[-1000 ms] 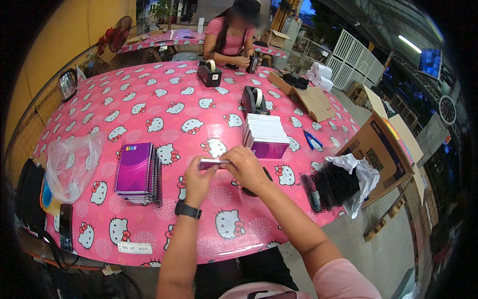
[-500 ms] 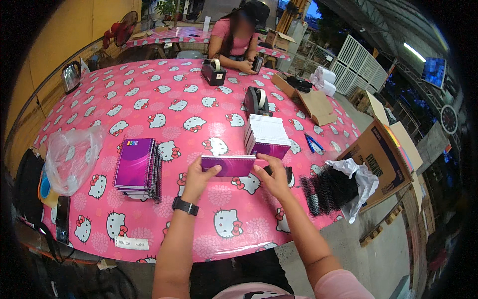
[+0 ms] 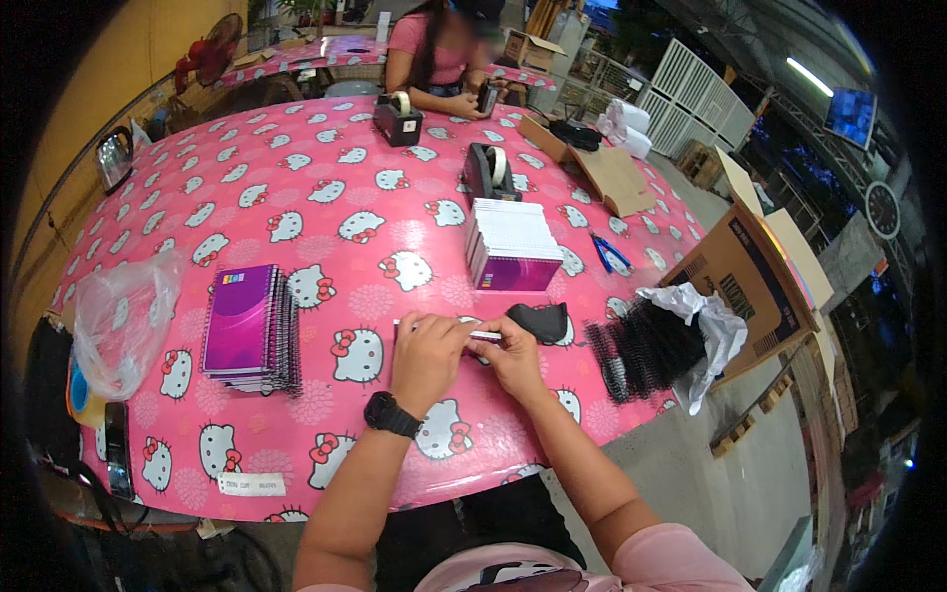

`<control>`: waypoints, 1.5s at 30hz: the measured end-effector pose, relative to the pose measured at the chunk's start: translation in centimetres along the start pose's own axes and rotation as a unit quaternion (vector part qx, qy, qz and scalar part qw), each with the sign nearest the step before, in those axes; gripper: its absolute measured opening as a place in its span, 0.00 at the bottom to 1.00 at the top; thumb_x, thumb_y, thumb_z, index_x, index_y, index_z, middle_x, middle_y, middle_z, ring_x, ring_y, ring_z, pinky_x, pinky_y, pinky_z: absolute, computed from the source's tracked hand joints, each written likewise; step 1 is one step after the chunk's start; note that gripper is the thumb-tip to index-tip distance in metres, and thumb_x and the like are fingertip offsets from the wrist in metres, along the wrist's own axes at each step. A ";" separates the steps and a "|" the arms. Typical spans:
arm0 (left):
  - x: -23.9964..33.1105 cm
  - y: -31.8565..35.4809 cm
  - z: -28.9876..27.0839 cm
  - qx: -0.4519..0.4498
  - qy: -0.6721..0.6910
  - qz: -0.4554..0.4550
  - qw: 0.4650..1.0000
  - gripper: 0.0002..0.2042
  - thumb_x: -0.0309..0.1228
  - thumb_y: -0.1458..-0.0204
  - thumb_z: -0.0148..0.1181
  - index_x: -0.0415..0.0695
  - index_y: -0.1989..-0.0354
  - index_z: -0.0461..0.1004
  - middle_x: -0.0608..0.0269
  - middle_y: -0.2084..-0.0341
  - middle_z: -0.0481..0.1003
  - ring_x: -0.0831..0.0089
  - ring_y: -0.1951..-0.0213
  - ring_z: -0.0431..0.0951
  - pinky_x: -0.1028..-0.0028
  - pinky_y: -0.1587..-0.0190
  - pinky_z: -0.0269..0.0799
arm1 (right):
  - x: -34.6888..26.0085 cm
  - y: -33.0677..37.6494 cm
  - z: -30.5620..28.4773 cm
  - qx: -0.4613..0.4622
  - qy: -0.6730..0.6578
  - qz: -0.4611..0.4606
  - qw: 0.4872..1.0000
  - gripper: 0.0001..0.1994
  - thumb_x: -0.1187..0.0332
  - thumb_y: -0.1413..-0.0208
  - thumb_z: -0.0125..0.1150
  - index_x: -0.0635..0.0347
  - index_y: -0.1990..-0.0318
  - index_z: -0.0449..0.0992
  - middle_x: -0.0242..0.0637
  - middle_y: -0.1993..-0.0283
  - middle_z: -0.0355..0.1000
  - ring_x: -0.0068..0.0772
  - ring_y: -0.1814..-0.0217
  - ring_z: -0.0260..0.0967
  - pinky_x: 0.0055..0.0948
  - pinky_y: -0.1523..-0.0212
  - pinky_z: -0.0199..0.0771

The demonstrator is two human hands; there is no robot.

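While I watch from the head view, left hand (image 3: 426,353) and right hand (image 3: 511,357) sit side by side near the front edge of the table (image 3: 326,187), both grips clenched on a thin flat booklet (image 3: 481,334) lying edge-on against the pink cloth. Black watch (image 3: 393,415) on left wrist. Just right of the hands: black pouch (image 3: 541,322), then a pile of black spiral coils (image 3: 643,347). Left: stack of purple spiral notebooks (image 3: 247,321). Beyond: stack of loose purple booklets (image 3: 511,245), tape dispenser (image 3: 487,171) behind it. Far side: another person (image 3: 434,54) seated.
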State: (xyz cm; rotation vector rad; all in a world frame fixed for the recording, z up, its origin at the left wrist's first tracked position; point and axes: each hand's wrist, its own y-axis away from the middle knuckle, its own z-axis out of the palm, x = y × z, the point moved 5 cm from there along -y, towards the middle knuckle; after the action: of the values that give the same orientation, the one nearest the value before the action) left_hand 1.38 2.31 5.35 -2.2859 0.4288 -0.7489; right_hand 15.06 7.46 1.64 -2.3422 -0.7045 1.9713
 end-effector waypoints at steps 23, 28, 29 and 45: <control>-0.1 -0.4 -2.5 0.007 0.040 -0.069 0.997 0.06 0.26 0.61 0.61 0.45 0.72 0.77 0.63 0.75 0.68 0.66 0.66 0.68 0.67 0.61 0.59 | 0.7 3.8 -17.6 0.145 0.502 0.086 0.848 0.11 0.74 0.56 0.56 0.66 0.62 0.70 0.52 0.60 0.64 0.56 0.57 0.63 0.44 0.56 0.66; -0.1 -0.4 -2.3 0.006 0.033 -0.066 0.997 0.07 0.30 0.62 0.64 0.47 0.72 0.78 0.66 0.76 0.69 0.67 0.66 0.68 0.68 0.61 0.58 | -3.6 4.0 -16.0 0.129 0.495 -0.017 0.859 0.12 0.79 0.51 0.49 0.68 0.57 0.69 0.52 0.62 0.63 0.55 0.57 0.62 0.42 0.54 0.64; -0.1 -0.4 -2.3 0.005 0.031 -0.063 0.998 0.07 0.31 0.62 0.64 0.47 0.73 0.77 0.66 0.76 0.69 0.67 0.67 0.68 0.68 0.62 0.58 | -4.4 3.9 -15.0 0.101 0.470 -0.045 0.875 0.13 0.80 0.51 0.47 0.68 0.56 0.69 0.53 0.60 0.64 0.53 0.57 0.64 0.40 0.56 0.65; 0.2 -0.6 -2.3 -0.052 0.079 0.002 0.995 0.07 0.34 0.63 0.65 0.47 0.76 0.76 0.68 0.76 0.69 0.68 0.67 0.67 0.69 0.63 0.57 | -4.8 2.2 -4.3 -0.082 0.113 0.027 0.990 0.10 0.79 0.55 0.62 0.59 0.63 0.76 0.28 0.66 0.69 0.15 0.71 0.63 0.17 0.69 0.63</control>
State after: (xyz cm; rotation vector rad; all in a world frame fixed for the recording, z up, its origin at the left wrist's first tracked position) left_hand 0.18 1.45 7.27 -2.3300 0.5569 -0.9305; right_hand 19.32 5.11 6.42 -2.6509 -0.8228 1.6852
